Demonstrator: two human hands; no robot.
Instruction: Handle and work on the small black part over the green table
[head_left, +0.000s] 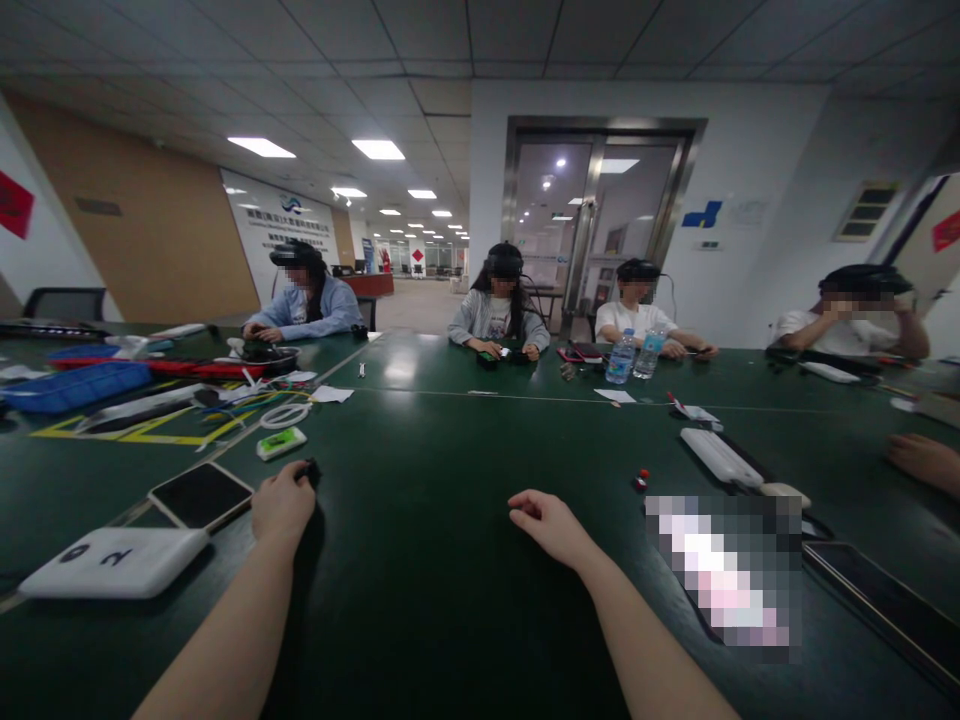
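My left hand (283, 500) is closed on a small black object (310, 472) just above the green table; its exact kind is too dark to make out. Beside that hand lies a phone (202, 495) with a dark screen, and beyond the fingers sits a green and white box-like item (282, 443). My right hand (551, 527) rests on the table with loosely curved fingers, the thumb a little apart, and nothing visible in it. To its right are a small red and black item (640, 480) and a blurred-out lit screen (720, 570).
A white power bank (112, 563) lies at the left, with a blue tray (79, 387) and coiled white cable (285, 415) behind. At right are a white bar-shaped device (720, 457), a dark phone (885, 600) and another person's hand (926, 462). Bottles (620, 357) and seated people line the far side.
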